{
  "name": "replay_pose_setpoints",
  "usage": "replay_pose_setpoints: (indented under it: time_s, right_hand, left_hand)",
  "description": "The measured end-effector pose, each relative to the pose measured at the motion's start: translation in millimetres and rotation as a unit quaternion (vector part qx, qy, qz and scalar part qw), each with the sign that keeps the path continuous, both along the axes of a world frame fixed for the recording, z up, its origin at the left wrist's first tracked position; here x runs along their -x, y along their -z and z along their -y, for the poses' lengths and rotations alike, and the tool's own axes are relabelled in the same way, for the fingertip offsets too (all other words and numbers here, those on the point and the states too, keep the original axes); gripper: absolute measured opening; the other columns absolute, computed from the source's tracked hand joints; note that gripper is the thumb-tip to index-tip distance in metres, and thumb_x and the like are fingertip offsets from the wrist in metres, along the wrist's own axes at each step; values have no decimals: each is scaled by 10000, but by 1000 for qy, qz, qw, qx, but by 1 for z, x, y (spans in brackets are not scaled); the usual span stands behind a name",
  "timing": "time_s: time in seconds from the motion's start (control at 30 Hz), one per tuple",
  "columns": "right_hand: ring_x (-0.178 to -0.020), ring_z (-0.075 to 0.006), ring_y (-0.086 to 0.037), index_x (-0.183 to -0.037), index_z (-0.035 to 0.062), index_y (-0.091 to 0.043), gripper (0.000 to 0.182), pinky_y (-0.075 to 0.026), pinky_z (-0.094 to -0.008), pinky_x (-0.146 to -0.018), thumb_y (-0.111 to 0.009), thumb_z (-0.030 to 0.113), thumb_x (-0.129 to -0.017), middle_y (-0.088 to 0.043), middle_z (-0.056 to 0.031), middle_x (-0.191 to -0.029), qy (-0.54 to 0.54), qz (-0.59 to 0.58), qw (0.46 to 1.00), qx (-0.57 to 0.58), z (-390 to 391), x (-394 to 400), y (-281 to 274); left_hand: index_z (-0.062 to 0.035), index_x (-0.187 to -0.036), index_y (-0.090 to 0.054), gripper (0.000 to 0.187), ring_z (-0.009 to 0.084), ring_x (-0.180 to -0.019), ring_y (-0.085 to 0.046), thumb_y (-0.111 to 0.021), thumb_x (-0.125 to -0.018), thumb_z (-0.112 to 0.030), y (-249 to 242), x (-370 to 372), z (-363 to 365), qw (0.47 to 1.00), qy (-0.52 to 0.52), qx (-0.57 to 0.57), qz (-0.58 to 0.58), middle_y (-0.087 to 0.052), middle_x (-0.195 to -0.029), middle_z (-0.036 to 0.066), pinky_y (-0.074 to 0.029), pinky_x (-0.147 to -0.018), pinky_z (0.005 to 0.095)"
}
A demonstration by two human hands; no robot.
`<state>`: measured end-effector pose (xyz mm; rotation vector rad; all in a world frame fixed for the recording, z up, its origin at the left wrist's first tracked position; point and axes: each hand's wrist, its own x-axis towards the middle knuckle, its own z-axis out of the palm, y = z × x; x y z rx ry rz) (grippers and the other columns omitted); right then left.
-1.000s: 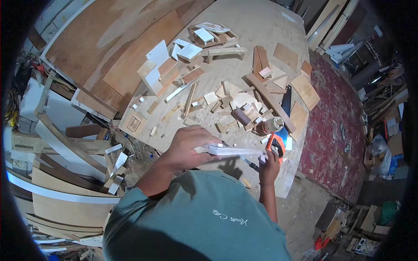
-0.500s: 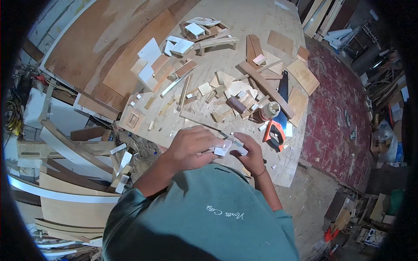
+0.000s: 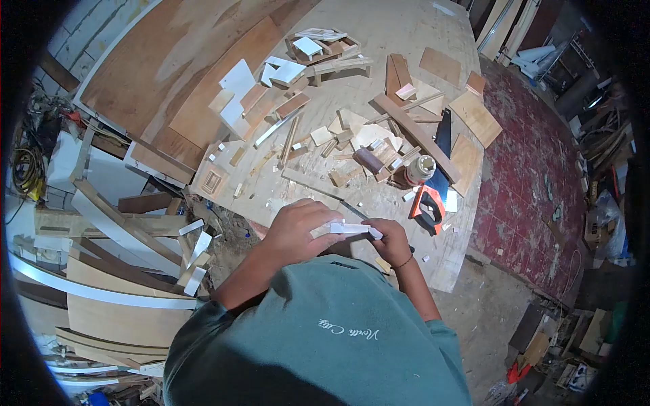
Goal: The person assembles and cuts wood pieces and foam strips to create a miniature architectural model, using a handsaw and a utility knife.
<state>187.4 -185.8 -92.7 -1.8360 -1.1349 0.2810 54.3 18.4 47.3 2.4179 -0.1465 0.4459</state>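
A small white-faced wooden block (image 3: 350, 229) spans the gap between my two hands, close in front of my chest. My left hand (image 3: 298, 230) pinches its left end between thumb and fingers. At the other end, my right hand (image 3: 391, 242) has its fingers closed around the block, and a short pale angled end shows by the thumb. A thin dark tool (image 3: 355, 209) lies just beyond the fingers, partly hidden by my right hand. Right of the hands rests a handsaw with an orange and black handle (image 3: 428, 205).
A glue-stained jar (image 3: 421, 169) stands among wood offcuts on the plywood table (image 3: 393, 30). A long wooden bar (image 3: 414, 135) lies across other pieces. Small white-faced assemblies (image 3: 237, 88) sit at the back left. Curved boards (image 3: 128, 271) are stacked left of me.
The block has been turned so its long white face shows level between my hands. My right fingers, spread apart before, have closed around its right end. The view has shifted slightly.
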Motion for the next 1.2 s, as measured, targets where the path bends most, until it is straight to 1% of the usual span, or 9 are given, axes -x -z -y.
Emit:
replay_pose_setpoints:
  time_s: [0.1, 0.17, 0.2, 0.27, 0.4, 0.6, 0.67, 1.0, 1.2]
  right_hand:
    - [-791, -321, -658, -942, 76, -685, 201, -510, -380, -702, -707, 111, -745, -686, -132, -887, -16, -45, 998, 32, 6, 3, 6]
    - [-799, -321, -659, -947, 78, -687, 207, -511, -380, -702, -709, 113, -745, -688, -131, -894, -8, -40, 999, 32, 9, 6, 12]
    - [-807, -321, -660, -952, 80, -688, 212, -512, -379, -702, -712, 115, -744, -689, -130, -900, 0, -32, 999, 33, 11, 8, 16]
    - [-820, -319, -661, -960, 82, -689, 219, -513, -378, -708, -712, 112, -744, -690, -129, -905, 3, -40, 999, 31, 14, 11, 25]
    - [-872, -326, -661, -1000, 82, -682, 272, -513, -379, -761, -698, 63, -729, -692, -127, -961, 2, -48, 999, -5, 18, 10, 41]
    - [-911, -326, -656, -1035, 81, -672, 337, -507, -370, -796, -680, 22, -703, -689, -126, -1014, -33, -45, 998, -17, 22, 12, 49]
    - [-914, -324, -656, -1041, 83, -671, 348, -505, -367, -802, -679, 18, -700, -688, -128, -1017, -36, -53, 998, -21, 23, 12, 51]
    - [-947, -312, -661, -1026, 62, -681, 314, -514, -362, -822, -669, 17, -715, -690, -134, -1035, -32, -77, 996, -25, 27, 15, 45]
    - [-944, -318, -661, -1049, 61, -669, 331, -514, -366, -823, -651, 3, -724, -687, -134, -1042, -42, -53, 997, -35, 33, 12, 51]
  left_hand:
    - [-55, -950, -686, 297, 282, -772, -624, -775, -730, -233, 5, 0, 10, 1000, -11, 24, -9, -654, -841, 91, -497, -702, 371]
    - [-52, -942, -692, 293, 270, -755, -622, -785, -721, -220, 6, 2, 17, 996, -26, 85, -29, -632, -809, 83, -496, -672, 358]
    - [-52, -942, -692, 293, 270, -755, -622, -785, -721, -220, 8, 3, 19, 995, -27, 87, -32, -632, -809, 83, -496, -672, 358]
    - [-52, -931, -697, 286, 258, -732, -618, -794, -710, -207, 13, 6, 23, 996, -24, 80, -43, -613, -792, 79, -496, -645, 345]
    - [-66, -921, -703, 271, 257, -710, -610, -790, -702, -200, 21, 8, 33, 996, -43, 78, 0, -604, -789, 78, -496, -634, 344]
    - [-104, -968, -700, 292, 258, -710, -600, -761, -697, -194, 12, 15, 53, 999, -33, 43, 1, -585, -771, 66, -493, -633, 359]
    - [-42, -919, -703, 334, 246, -666, -607, -825, -639, -177, 11, 15, 57, 999, -41, 15, 21, -620, -745, 80, -481, -587, 346]
    - [-53, -962, -680, 335, 256, -728, -618, -792, -669, -170, 11, 18, 71, 999, -53, -8, 3, -629, -809, 81, -493, -633, 359]
    - [-61, -940, -674, 332, 259, -741, -619, -802, -688, -236, 7, 12, 81, 998, -45, -34, 5, -623, -814, 72, -499, -642, 358]
